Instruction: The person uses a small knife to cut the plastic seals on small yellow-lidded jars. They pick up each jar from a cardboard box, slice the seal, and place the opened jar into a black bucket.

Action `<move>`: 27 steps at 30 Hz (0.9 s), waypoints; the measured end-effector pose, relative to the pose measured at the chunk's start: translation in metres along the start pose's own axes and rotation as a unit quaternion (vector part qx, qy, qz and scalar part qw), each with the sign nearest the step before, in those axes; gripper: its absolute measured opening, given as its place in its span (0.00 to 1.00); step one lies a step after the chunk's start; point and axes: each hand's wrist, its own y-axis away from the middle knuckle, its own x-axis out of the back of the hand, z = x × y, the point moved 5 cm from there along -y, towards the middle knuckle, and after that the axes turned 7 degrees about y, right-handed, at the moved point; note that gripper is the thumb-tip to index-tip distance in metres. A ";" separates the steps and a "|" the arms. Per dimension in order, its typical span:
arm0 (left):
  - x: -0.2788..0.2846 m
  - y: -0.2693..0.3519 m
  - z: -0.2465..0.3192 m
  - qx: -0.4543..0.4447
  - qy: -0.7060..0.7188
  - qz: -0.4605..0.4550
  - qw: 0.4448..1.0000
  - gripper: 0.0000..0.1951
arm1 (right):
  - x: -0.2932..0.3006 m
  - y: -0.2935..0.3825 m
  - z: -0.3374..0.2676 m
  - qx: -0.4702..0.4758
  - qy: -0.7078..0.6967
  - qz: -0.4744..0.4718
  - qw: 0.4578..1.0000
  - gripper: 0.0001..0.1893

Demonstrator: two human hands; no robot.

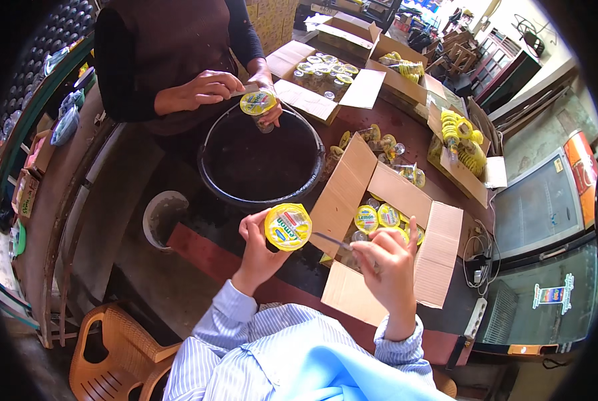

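My left hand (260, 253) grips a plastic cup with a yellow printed film lid (288, 227), the lid turned up towards me. Between the fingers of my right hand (391, 260) is a thin dark blade (332, 240), perhaps a small knife. Its tip points left and lies close to the lid's right edge; whether it touches, I cannot tell. Beneath my right hand stands an open cardboard box (436, 260) with several similar lidded cups (366, 219) inside. My hand hides part of its contents.
Across from me a person (178, 65) holds another lidded cup (258, 103) and a flat tool above a large black tub (261, 200). More cartons of cups (324, 75) and loose cups (409, 173) occupy the table. A white bucket (166, 220) and brown plastic chair (113, 351) are at left.
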 end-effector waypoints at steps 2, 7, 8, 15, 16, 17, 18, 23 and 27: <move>0.007 -0.011 -0.013 -0.001 0.038 -0.070 0.997 0.40 | -0.003 -0.006 0.010 0.020 -0.032 0.031 0.999 0.04; 0.009 -0.033 0.010 0.029 0.183 -0.225 0.957 0.39 | -0.013 -0.026 0.005 0.104 -0.075 0.030 0.991 0.05; 0.009 -0.035 0.013 0.027 0.188 -0.240 0.952 0.38 | -0.015 -0.029 0.001 0.112 -0.081 0.028 0.990 0.04; 0.011 -0.037 0.026 0.040 0.202 -0.297 0.933 0.38 | -0.025 -0.039 -0.017 0.157 -0.079 0.015 0.984 0.03; 0.011 -0.037 0.026 0.041 0.204 -0.297 0.932 0.38 | -0.025 -0.039 -0.019 0.159 -0.079 0.016 0.984 0.02; 0.012 -0.037 0.026 0.042 0.206 -0.298 0.931 0.38 | -0.026 -0.039 -0.020 0.159 -0.081 0.014 0.984 0.02; 0.012 -0.037 0.026 0.037 0.201 -0.299 0.932 0.38 | -0.026 -0.038 -0.020 0.159 -0.082 0.011 0.984 0.02; 0.011 -0.039 0.031 0.036 0.207 -0.308 0.928 0.38 | -0.025 -0.036 -0.021 0.153 -0.083 -0.001 0.985 0.02; 0.007 -0.038 0.031 0.044 0.223 -0.314 0.922 0.38 | -0.026 -0.036 -0.020 0.154 -0.083 0.005 0.985 0.01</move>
